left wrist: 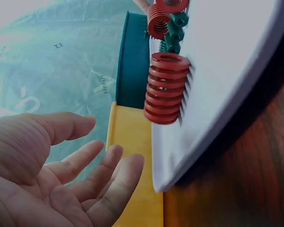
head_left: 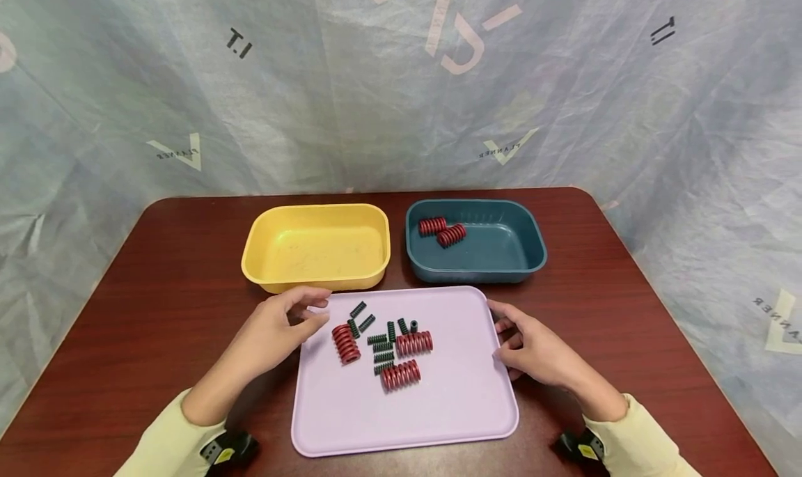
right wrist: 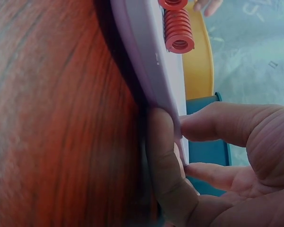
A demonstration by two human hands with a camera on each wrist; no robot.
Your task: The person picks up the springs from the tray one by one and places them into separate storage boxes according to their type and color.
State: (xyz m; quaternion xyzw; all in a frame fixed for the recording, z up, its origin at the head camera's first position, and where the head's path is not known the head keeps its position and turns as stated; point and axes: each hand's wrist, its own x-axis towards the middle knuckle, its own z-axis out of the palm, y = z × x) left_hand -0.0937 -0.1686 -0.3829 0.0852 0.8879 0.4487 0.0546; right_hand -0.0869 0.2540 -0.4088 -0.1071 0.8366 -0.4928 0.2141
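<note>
Lilac tray lies on the middle of the desk, towards the person. Behind the desk's far edge hangs a pale grey fabric backdrop printed with letters. The desk has a dark red-brown wood-grain top with rounded far corners.

Beyond the tray's far edge, near the desk's far edge, two bins stand side by side with a narrow gap: a yellow bin on the left and a dark blue bin on the right.

The left hand is at the tray's far left corner, fingers bent and spread well away from the thumb, holding nothing. The right hand pinches the tray's right edge towards the far corner, thumb at the rim and fingers against the outside.

Two red springs lie in the blue bin's far left corner. Three more lie on the tray: one near its left edge, two around the middle.

Smallest are the dark green springs, scattered among the tray's red ones, mostly towards its far edge; some lie close together.
</note>
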